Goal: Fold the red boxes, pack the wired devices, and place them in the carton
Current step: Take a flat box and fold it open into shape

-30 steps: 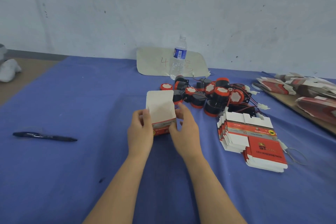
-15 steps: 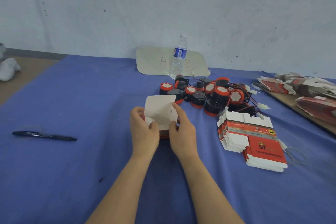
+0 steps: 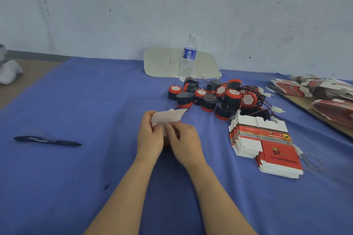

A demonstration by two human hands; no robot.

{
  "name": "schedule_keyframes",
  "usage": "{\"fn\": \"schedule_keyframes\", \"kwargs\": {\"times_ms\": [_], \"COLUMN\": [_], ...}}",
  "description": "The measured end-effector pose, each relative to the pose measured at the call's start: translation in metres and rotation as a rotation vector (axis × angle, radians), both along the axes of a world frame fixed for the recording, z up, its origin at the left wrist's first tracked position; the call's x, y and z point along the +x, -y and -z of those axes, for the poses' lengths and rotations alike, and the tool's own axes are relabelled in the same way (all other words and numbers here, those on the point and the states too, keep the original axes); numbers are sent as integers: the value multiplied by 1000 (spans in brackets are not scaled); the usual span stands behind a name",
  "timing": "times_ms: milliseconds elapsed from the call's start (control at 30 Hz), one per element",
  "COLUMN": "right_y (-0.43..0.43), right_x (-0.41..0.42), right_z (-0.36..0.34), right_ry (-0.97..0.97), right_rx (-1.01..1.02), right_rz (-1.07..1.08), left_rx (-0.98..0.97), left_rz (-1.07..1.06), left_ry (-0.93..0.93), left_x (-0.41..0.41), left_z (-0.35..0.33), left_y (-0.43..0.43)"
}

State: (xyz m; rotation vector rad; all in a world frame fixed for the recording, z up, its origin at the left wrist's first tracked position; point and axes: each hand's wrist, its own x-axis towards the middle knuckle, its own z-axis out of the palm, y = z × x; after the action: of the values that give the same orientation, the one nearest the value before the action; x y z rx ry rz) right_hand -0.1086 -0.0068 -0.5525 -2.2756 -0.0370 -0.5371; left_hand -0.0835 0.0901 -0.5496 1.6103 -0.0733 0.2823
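Note:
A small red box (image 3: 169,117) sits between my hands at the table's middle, its white flap tipped forward and low. My left hand (image 3: 150,135) grips its left side, and my right hand (image 3: 184,139) holds its right side with fingers curled over the top. Most of the red body is hidden behind my hands. Behind it lies a pile of black and red wired devices (image 3: 221,97). A stack of flat red boxes (image 3: 267,143) lies to the right.
A dark pen (image 3: 47,141) lies on the blue cloth (image 3: 95,101) at the left. A water bottle (image 3: 188,57) stands at the back on a pale sheet (image 3: 160,63). More flat boxes (image 3: 324,93) rest on a brown board at the far right.
The box's white flap, upright a second ago, has been folded down and forward. My hands have closed in around the box and lowered it toward the cloth.

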Motion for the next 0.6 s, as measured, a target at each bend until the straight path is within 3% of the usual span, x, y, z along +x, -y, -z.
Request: {"fn": "schedule_keyframes", "kwargs": {"times_ms": [133,233,433,600], "right_y": [4,10,25,37], "right_x": [-2,-1,0,-6], "right_z": [-12,-18,-19,-20], "right_ry": [63,113,-147,-317], "right_rx": [533,754,680,352], "right_rz": [56,132,-26,-136], "left_rx": [40,112,-27,-200], "left_rz": [-24,-35,-40,66], "left_ry": [17,50,-7,-144], "left_x": [1,-1,-2,-2], "left_z": [1,2,1,-3], "left_y": [0,1,0,-10]}}
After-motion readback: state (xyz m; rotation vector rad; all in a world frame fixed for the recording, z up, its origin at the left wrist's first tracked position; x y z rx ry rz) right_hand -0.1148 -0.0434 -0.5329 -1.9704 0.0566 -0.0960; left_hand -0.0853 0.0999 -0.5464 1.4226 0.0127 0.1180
